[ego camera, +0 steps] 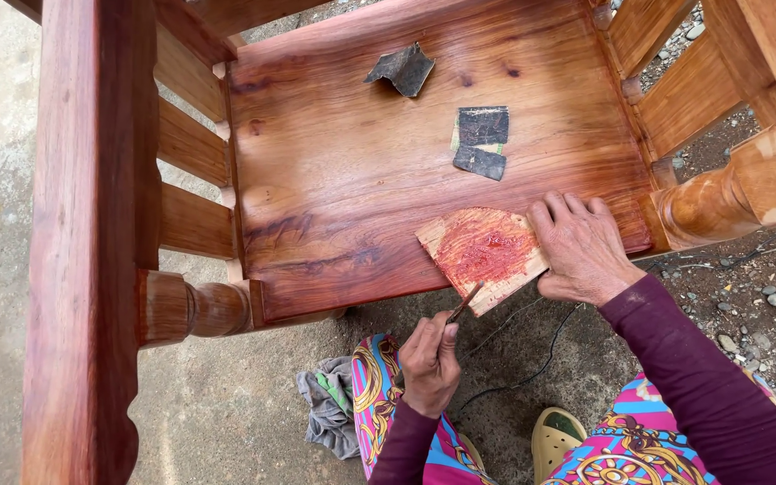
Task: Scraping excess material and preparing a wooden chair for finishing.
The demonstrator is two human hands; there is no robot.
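Observation:
A varnished wooden chair seat fills the view, seen from above. On its front edge lies a small wooden board smeared with red paste. My right hand rests flat on the board's right side and pins it to the seat. My left hand, below the seat's front edge, pinches a thin stick whose tip touches the board's lower edge. Both arms wear dark purple sleeves.
Two dark, worn sandpaper pieces lie on the seat further back. Armrests and turned posts flank the seat. A crumpled grey rag, a black cable, a yellow shoe and gravel are on the ground.

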